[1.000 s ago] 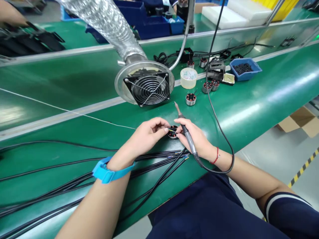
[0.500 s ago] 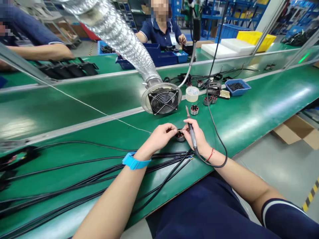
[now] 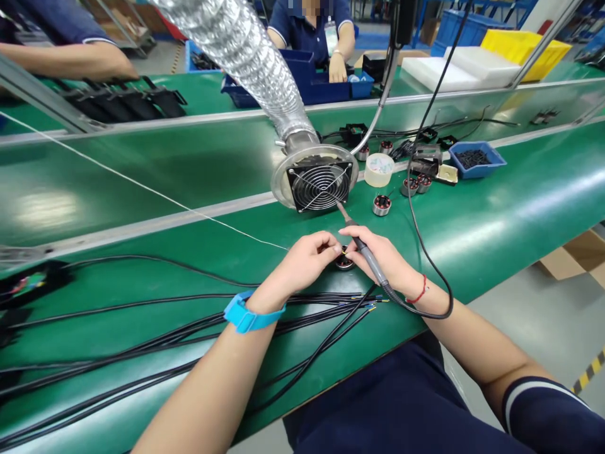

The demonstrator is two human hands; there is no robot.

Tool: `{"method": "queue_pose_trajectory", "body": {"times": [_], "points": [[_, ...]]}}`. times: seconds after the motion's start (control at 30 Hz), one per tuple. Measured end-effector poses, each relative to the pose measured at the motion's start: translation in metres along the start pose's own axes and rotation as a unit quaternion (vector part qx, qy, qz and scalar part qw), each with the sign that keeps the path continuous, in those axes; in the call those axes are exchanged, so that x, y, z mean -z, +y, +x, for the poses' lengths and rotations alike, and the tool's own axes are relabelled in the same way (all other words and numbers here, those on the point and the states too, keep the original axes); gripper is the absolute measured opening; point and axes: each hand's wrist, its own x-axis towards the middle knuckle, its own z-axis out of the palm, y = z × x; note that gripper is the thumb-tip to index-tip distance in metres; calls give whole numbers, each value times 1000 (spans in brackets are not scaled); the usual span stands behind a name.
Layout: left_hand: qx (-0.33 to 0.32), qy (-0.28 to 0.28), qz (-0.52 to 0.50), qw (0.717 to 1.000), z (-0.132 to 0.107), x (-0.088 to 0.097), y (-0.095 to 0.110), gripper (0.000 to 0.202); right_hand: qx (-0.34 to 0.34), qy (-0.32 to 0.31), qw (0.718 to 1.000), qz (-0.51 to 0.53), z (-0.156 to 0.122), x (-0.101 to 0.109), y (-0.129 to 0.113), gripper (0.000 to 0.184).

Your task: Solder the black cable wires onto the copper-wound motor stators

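Observation:
My right hand (image 3: 380,255) grips a soldering iron (image 3: 371,260), its tip pointing up and away to the left, in front of the fan grille. The thumb and forefinger of that hand also come together over a small round motor stator (image 3: 345,261) on the green bench. From the other side my left hand (image 3: 314,255) pinches a thin yellow wire (image 3: 344,251) above the stator. Both sets of fingertips nearly meet there and cover part of it. A blue strap (image 3: 253,313) is round my left wrist.
Black cables (image 3: 189,337) with bared coloured ends lie at the left. A fume fan (image 3: 322,187) on a silver duct stands ahead. Beyond are more stators (image 3: 382,205), a tape roll (image 3: 379,170) and a blue tray (image 3: 476,159) of black parts. A co-worker (image 3: 309,31) sits opposite.
The soldering iron has tilted left, its tip now before the fan. My fingers stay at the stator with the wire. The view has shifted slightly, and the co-worker's hand has lowered to the blue bin.

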Motion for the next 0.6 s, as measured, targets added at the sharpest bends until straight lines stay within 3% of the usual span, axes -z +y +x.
{"method": "queue_pose_trajectory", "body": {"times": [0.1, 0.37, 0.6], "points": [[7, 5, 13, 1000, -1, 2, -1, 29, 6, 24, 999, 42, 1, -6, -1, 37], [18, 25, 31, 999, -4, 8, 2, 28, -2, 56, 998, 22, -5, -15, 8, 45], [32, 0, 5, 999, -3, 11, 2, 28, -29, 80, 994, 69, -5, -19, 9, 43]]}}
